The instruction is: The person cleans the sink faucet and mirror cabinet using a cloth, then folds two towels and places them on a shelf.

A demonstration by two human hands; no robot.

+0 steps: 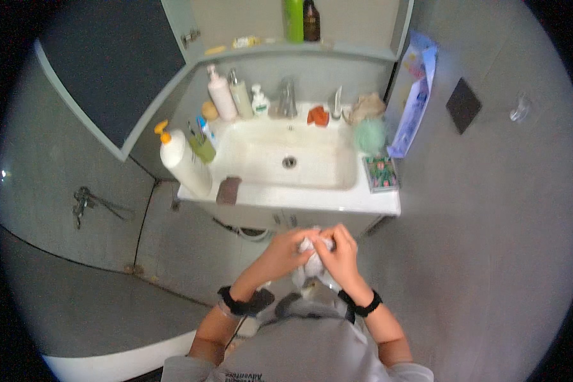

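In front of the washbasin, close to my body, my left hand and my right hand meet around a crumpled white cloth. The fingers of both hands are closed on it, and part of it hangs down below them. Whether it is a towel or a garment I cannot make out. Dark bands circle both wrists. Beyond the hands lies the white basin with its drain and a metal faucet. A brown cloth drapes over its front left edge.
On the left ledge stand a large white pump bottle, a green cup with brushes and several smaller pump bottles. An orange cloth, a green bath puff and a patterned box sit at right. An open cabinet door juts out upper left.
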